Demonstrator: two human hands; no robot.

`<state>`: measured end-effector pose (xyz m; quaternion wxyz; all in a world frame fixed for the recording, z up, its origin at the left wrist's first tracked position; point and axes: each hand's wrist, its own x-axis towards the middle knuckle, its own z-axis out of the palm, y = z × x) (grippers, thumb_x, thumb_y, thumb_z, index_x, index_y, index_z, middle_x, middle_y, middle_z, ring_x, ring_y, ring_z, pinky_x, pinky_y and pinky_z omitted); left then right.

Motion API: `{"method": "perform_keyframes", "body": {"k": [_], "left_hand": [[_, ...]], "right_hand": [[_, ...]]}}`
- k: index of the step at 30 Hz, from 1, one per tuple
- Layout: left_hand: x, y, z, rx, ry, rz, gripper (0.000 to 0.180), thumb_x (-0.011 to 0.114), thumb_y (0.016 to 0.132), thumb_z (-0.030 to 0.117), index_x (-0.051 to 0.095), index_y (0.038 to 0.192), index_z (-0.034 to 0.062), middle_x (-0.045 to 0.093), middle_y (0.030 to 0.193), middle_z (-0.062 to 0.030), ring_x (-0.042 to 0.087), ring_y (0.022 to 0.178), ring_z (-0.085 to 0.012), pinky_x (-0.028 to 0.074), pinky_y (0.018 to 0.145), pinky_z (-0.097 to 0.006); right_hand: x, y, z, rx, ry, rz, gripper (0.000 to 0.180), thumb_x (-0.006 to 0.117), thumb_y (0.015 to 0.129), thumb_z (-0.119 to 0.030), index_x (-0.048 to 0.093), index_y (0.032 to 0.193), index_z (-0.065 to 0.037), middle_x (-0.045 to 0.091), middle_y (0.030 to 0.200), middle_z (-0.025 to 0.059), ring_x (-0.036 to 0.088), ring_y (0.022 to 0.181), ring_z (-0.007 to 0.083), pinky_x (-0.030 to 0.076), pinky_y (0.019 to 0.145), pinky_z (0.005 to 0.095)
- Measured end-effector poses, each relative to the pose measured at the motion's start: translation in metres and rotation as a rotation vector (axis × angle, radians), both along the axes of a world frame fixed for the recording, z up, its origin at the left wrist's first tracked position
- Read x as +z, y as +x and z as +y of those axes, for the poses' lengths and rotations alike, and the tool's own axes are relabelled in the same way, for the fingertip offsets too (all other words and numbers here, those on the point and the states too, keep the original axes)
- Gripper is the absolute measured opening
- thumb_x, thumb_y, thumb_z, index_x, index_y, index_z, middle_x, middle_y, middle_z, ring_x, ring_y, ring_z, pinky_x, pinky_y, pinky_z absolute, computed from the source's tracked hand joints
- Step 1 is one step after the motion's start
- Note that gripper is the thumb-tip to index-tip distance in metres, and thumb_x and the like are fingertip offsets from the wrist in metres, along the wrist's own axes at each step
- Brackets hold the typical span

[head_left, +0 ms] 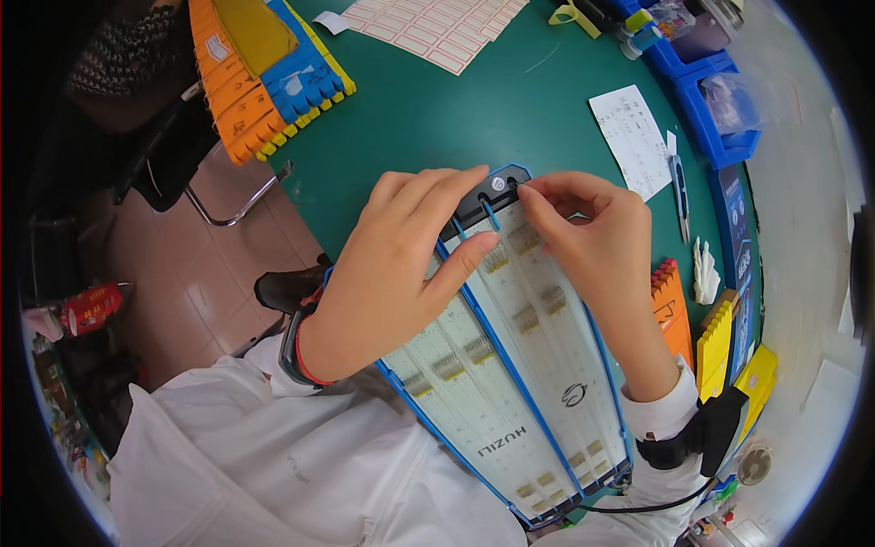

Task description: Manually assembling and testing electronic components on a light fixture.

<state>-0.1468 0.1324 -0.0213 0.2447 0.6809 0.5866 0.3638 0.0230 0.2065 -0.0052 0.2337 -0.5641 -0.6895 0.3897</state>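
Observation:
A long, flat case (547, 365) with clear panels, blue edges and a black end piece lies tilted between my arms, its far end on the green table. Rows of small brownish coil-like pieces show beneath the panels. My left hand (401, 246) lies across the far left of the case, fingers stretched toward the black end and thumb apart on the clear panel. At the right of that end, my right hand (583, 219) has thumb and index finger pinched beside a dark hole. Whatever sits between those fingertips is too small or hidden to make out.
Orange, blue and yellow notched boards (273, 82) stand at the far left. A label sheet (437, 27) lies at the back. To the right are a handwritten paper (631, 141), scissors (679, 196), crumpled white tissue (705, 272) and blue bins (720, 109). A chair stands left.

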Motion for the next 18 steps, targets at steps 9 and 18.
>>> {"method": "perform_keyframes", "body": {"k": [9, 18], "left_hand": [[0.0, -0.001, 0.001, -0.004, 0.013, 0.011, 0.042, 0.065, 0.082, 0.013, 0.055, 0.121, 0.0022, 0.059, 0.115, -0.0138, 0.053, 0.103, -0.0297, 0.041, 0.09, -0.037], [0.004, 0.008, 0.0, -0.104, 0.02, 0.163, 0.051, 0.065, 0.08, 0.026, 0.054, 0.127, 0.0095, 0.052, 0.115, -0.0121, 0.046, 0.098, -0.0301, 0.04, 0.088, -0.037]], "right_hand": [[0.002, 0.0, 0.003, 0.007, -0.021, 0.008, 0.014, 0.068, 0.077, -0.01, 0.07, 0.084, 0.002, 0.068, 0.069, 0.0086, 0.063, 0.061, 0.0121, 0.05, 0.058, 0.0231], [0.012, 0.017, -0.008, 0.025, -0.013, -0.016, 0.013, 0.068, 0.074, -0.006, 0.068, 0.08, 0.005, 0.066, 0.066, 0.0116, 0.064, 0.059, 0.016, 0.051, 0.059, 0.0253]]}}
